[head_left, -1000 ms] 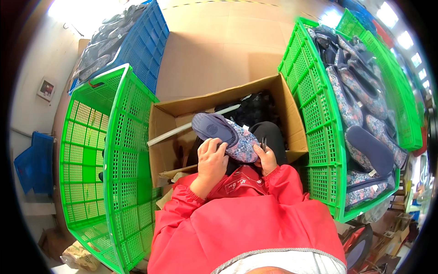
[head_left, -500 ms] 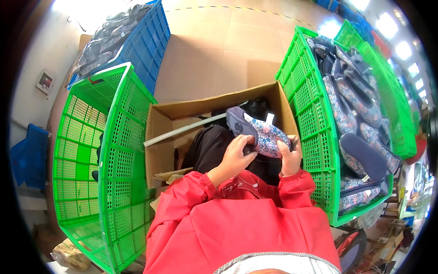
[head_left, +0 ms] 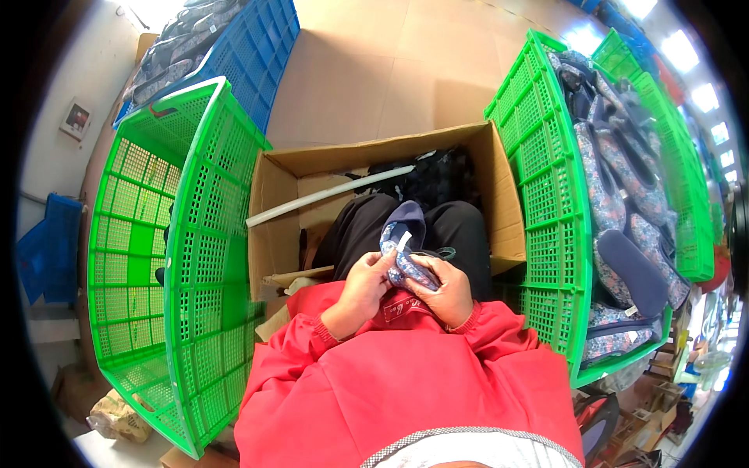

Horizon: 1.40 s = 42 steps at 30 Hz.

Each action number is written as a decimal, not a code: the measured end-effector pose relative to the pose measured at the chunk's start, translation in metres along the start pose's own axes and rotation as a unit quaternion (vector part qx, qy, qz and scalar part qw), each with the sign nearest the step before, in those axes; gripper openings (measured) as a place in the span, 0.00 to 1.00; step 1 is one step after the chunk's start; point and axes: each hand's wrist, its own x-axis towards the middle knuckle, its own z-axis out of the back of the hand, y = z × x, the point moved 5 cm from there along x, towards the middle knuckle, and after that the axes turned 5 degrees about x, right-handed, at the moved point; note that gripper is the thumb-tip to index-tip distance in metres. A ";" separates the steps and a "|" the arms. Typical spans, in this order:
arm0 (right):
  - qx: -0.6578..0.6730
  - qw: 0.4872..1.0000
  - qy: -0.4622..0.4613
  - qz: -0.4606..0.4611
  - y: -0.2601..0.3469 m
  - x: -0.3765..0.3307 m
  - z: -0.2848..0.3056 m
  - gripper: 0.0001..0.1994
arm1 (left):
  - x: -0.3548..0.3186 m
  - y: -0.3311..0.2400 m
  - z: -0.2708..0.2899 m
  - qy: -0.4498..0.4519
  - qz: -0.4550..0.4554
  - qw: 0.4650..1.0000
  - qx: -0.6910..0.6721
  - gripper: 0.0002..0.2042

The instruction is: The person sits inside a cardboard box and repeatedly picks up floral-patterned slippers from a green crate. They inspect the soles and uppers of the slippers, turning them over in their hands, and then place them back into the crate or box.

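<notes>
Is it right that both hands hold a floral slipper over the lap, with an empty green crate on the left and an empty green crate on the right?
Not quite. The left hand and right hand do hold the floral slipper, and the left green crate is empty. But the right green crate is full of slippers, as the head view shows.

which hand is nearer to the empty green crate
Left. The left hand holds the floral slipper on the side toward the empty green crate, with the cardboard box wall between. The right hand grips the slipper's other side, farther away.
</notes>
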 end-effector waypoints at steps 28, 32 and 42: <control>0.258 0.924 0.063 -0.274 -0.086 0.104 -0.079 0.07 | 0.017 -0.075 0.016 -0.197 -0.480 0.699 0.491 0.05; 0.380 0.863 0.051 -0.330 -0.081 0.117 -0.085 0.05 | 0.046 -0.051 0.049 -0.163 -0.276 0.931 0.174 0.06; 0.409 0.824 0.008 -0.393 -0.123 0.137 -0.086 0.07 | 0.042 -0.035 0.043 -0.023 -0.220 0.967 0.128 0.19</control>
